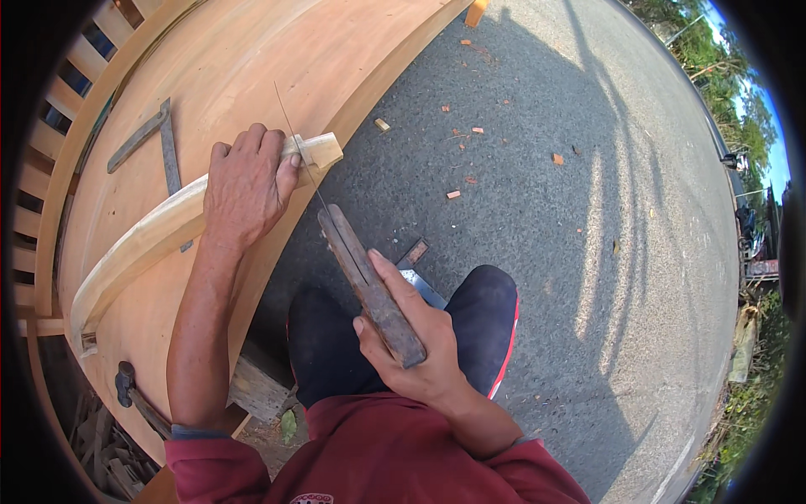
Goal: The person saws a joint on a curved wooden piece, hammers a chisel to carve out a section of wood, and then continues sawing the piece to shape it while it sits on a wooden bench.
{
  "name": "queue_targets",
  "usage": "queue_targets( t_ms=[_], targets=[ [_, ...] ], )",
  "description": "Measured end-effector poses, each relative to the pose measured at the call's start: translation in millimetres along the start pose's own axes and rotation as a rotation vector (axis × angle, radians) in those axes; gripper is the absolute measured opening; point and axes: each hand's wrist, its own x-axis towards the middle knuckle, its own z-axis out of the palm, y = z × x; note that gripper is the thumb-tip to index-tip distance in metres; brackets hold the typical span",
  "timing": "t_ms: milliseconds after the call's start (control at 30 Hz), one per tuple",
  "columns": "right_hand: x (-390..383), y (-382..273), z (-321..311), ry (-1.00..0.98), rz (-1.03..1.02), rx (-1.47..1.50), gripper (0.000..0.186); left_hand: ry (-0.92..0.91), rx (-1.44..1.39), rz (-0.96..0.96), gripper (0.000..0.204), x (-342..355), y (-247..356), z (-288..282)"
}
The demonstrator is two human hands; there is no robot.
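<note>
My left hand (243,185) presses a curved pale wooden piece (138,235) down onto a wide wooden board, its fingers wrapped over the piece near the far end. In my right hand (416,340) is the worn wooden handle of a handsaw (369,286). The saw's thin blade, seen edge-on, crosses the wooden piece just short of its tip, beside my left thumb. How deep the blade sits in the wood I cannot tell. A metal bevel gauge (170,147) lies on the board left of my left hand, partly under the curved piece.
The wooden board (294,42) spans the left side, with a slatted wooden frame (50,143) beyond it. A hammer (126,385) rests near its lower edge. Between my knees is a metal-bladed tool (424,288). Small wood offcuts (382,124) dot the asphalt.
</note>
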Motion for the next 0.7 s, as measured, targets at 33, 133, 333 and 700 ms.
queue_targets(
  t_ms=[33, 133, 333, 700],
  targets=[
    [-16, -1, -5, -0.007, 0.012, 0.004, 0.073, -0.002, 0.008, 0.0, 0.028, 0, 1, 0],
    [-13, 2, -4, 0.031, -0.069, -0.033, 0.073, -0.004, -0.001, 0.008, 0.027, 0, 6, 1],
    [28, 6, 5, -0.006, -0.018, -0.024, 0.073, -0.033, -0.011, -0.022, 0.027, 3, 6, 0],
    [37, 11, 14, 0.0, -0.051, -0.001, 0.074, 0.016, -0.013, -0.071, 0.021, 3, 3, 5]
  ],
)
